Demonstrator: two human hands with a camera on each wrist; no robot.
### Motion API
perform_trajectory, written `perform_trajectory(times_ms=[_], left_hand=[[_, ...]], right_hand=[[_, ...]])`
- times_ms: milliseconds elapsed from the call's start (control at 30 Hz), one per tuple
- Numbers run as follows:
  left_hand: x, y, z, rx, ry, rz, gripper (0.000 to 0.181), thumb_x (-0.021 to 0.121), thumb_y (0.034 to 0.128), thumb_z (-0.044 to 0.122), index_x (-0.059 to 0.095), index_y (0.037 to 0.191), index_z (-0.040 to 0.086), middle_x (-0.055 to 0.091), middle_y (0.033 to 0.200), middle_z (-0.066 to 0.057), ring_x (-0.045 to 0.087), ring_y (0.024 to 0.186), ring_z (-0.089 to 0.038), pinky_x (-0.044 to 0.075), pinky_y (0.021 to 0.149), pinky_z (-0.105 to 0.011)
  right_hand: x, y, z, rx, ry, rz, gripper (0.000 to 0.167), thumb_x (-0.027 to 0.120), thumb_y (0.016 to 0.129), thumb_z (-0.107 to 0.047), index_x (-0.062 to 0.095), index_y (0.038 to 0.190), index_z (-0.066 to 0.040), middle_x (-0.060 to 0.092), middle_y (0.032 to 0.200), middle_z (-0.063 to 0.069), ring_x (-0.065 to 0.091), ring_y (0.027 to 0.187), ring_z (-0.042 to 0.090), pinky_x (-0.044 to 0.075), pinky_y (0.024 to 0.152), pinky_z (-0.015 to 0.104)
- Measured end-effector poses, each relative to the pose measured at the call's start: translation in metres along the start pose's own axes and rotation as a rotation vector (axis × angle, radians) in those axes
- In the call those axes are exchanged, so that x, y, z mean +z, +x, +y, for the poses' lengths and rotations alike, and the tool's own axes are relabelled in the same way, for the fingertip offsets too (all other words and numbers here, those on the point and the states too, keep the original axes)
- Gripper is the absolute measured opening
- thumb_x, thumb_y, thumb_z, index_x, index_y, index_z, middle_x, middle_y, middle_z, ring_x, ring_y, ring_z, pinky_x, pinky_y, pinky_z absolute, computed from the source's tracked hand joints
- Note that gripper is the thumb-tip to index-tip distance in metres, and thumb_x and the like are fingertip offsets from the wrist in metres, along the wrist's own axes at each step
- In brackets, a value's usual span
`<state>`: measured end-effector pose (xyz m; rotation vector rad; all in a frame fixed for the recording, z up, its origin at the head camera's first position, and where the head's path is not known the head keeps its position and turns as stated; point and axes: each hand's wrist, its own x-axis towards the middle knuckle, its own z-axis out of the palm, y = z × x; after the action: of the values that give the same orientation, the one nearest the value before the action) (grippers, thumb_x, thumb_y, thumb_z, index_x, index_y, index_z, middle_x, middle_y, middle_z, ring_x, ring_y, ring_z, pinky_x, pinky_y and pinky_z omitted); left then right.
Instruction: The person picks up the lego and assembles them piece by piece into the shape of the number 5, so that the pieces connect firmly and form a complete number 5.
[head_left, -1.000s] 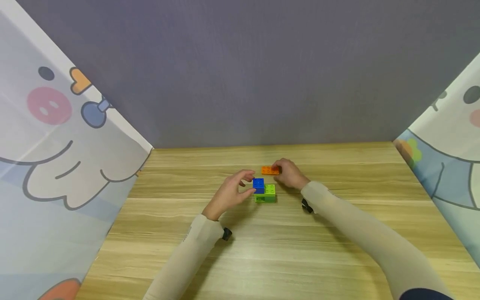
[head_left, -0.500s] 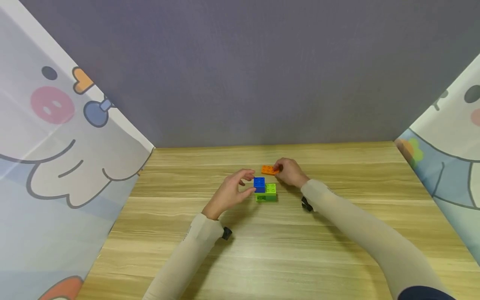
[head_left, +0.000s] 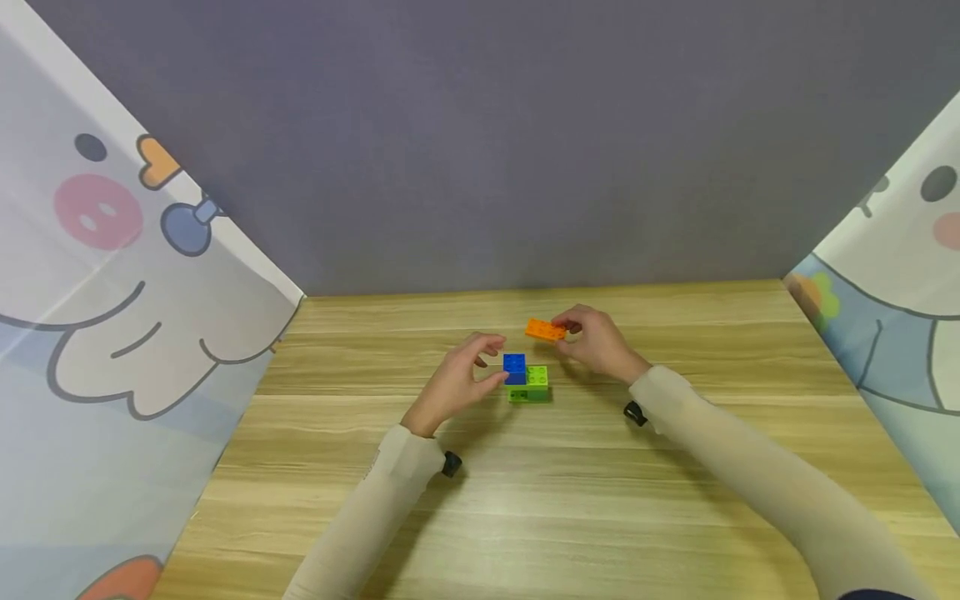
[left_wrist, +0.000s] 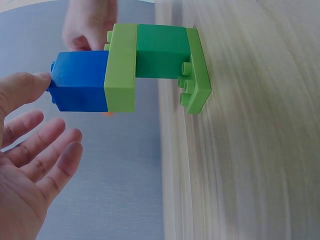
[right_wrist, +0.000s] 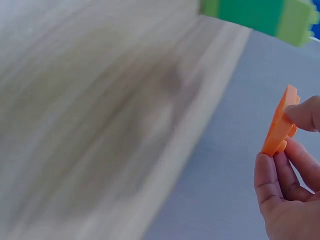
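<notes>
A stack of toy building bricks stands on the table: a thin light green plate (left_wrist: 200,72) at the bottom, a dark green brick (left_wrist: 164,51), a light green brick (left_wrist: 121,70) and a blue brick (left_wrist: 80,82) on top at the left end. My left hand (head_left: 455,379) is beside the stack, its fingers spread apart and the thumb tip at the blue brick's top edge; whether it touches cannot be told. My right hand (head_left: 596,343) pinches a flat orange brick (head_left: 545,330) between thumb and fingers, raised off the table behind the stack. Its studs (right_wrist: 282,146) show in the right wrist view.
The wooden table (head_left: 570,500) ends at a grey wall (head_left: 525,167) a short way behind the hands. Cartoon-printed panels (head_left: 135,333) rise along the left and right sides.
My right hand has lifted the orange brick off the table and moved slightly back and right, tilting it. My left hand stays nearly where it was beside the stack.
</notes>
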<state>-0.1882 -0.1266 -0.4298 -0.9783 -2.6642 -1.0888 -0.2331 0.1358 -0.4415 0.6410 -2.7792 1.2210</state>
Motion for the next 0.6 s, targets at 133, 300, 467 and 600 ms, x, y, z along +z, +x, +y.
perform_trajectory(times_ms=[133,300,467,600], left_hand=[[0.0,0.0,0.0,0.0,0.002,0.004,0.049,0.07,0.0869,0.018,0.051,0.131,0.011,0.055,0.12,0.0,0.054,0.105,-0.013,0.05,0.08,-0.027],[0.001,0.0,0.0,0.01,0.0,0.01,0.05,0.071,0.0863,0.017,0.05,0.131,0.011,0.054,0.119,-0.001,0.055,0.105,-0.018,0.05,0.079,-0.027],[0.001,0.0,-0.001,0.02,-0.019,0.008,0.051,0.071,0.0856,0.015,0.05,0.131,0.009,0.053,0.121,-0.004,0.054,0.106,-0.022,0.051,0.079,-0.034],[0.002,0.001,-0.002,0.027,-0.027,0.004,0.052,0.072,0.0849,0.015,0.049,0.132,0.01,0.053,0.122,-0.006,0.054,0.106,-0.021,0.052,0.079,-0.035]], right_hand=[[-0.008,-0.007,-0.01,-0.089,-0.016,0.035,0.032,0.072,0.081,-0.005,0.066,0.112,-0.001,0.062,0.102,0.007,0.06,0.092,0.031,0.05,0.082,0.045],[-0.014,-0.016,-0.022,-0.183,-0.02,0.077,0.032,0.074,0.078,-0.004,0.068,0.11,-0.005,0.062,0.1,0.002,0.06,0.089,0.024,0.051,0.08,0.039],[-0.014,-0.025,-0.031,-0.275,-0.024,0.059,0.031,0.075,0.078,-0.005,0.068,0.109,-0.006,0.062,0.101,0.0,0.059,0.088,0.02,0.051,0.078,0.032],[-0.013,-0.029,-0.034,-0.302,-0.029,0.032,0.03,0.074,0.079,-0.006,0.068,0.108,-0.006,0.061,0.101,0.0,0.059,0.088,0.018,0.051,0.078,0.03]])
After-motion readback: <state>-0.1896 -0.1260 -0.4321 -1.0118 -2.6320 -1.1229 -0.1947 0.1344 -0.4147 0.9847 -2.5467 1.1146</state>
